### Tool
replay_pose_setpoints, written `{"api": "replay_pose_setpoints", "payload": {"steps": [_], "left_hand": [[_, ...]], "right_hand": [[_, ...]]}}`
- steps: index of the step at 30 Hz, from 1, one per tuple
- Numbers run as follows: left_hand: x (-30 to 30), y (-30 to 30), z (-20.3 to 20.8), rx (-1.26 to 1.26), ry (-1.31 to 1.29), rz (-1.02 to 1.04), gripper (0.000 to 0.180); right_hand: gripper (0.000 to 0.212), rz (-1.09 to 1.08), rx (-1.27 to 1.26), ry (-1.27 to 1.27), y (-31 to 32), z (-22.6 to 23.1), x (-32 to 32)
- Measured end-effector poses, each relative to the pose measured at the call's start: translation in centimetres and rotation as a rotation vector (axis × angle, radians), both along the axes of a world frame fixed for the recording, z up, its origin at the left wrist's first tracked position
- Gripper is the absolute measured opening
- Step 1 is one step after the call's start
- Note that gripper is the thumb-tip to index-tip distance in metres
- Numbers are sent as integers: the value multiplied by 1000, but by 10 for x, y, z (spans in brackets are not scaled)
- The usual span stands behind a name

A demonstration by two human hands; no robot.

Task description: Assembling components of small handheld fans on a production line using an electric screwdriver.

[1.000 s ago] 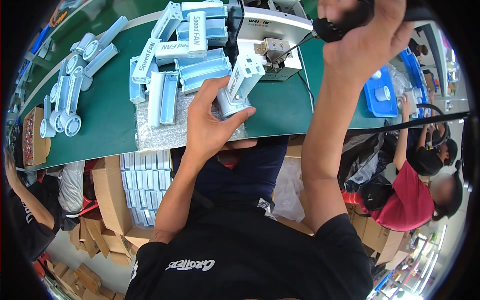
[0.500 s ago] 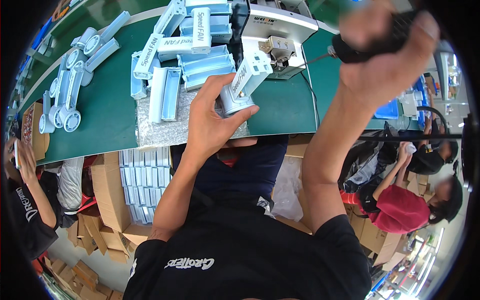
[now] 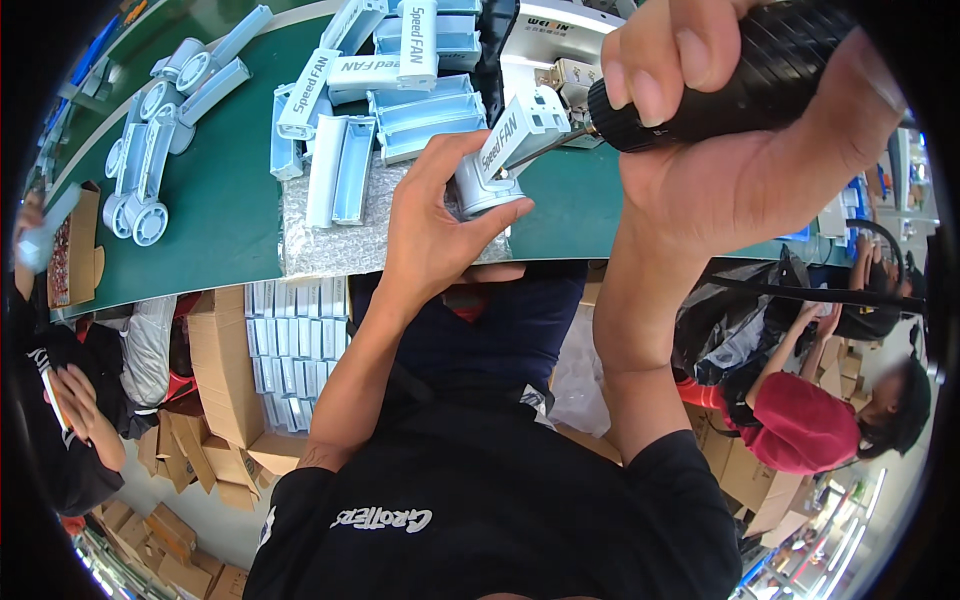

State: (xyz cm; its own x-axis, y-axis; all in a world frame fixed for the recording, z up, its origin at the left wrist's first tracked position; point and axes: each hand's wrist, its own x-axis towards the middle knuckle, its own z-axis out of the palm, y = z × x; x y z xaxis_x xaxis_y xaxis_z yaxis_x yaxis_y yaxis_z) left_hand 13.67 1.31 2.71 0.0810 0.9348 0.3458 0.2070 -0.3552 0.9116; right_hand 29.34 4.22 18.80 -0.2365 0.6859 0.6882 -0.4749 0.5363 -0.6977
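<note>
My left hand point(image 3: 425, 225) is closed around the round base of a pale blue plastic fan part point(image 3: 483, 192), with the thumb at the front and fingers behind. The part's printed arm tilts up to the right, over the table's near edge. In my right hand point(image 3: 700, 200) is a thick black electric screwdriver point(image 3: 745, 85), fingers wrapped round its ridged body. Its thin bit slants down left into the fan part, where base and arm meet. The bit's very tip, and any screw under it, are too small to make out.
Pale blue housings point(image 3: 425, 115) lie piled beyond bubble wrap point(image 3: 330, 240) on the green table point(image 3: 235, 210). Fan parts with round ends point(image 3: 150, 170) lie at left. A white machine point(image 3: 560, 40) stands behind. A carton point(image 3: 222, 370) of stacked parts sits below. Co-workers are on both sides.
My right hand has brought the screwdriver down and left, so its bit now meets the fan part. My left hand keeps hold of the part almost in place.
</note>
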Motion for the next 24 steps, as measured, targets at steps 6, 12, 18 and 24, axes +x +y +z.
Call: {"api": "replay_pose_setpoints", "payload": {"steps": [6,12,18,24], "left_hand": [[-1,-1,3,11,-18,-14,59],[-2,-5,3,30,-31,-18,60],[2,-1,5,71,-2,-40,60],[-5,0,2,146,39,14,62]], "right_hand": [[46,-27,-58,15,-5,-2,-5],[44,-51,-115,38,-9,-2,7],[42,-101,-164,52,-14,-3,3],[40,-99,-209,80,-28,-6,-1]]}}
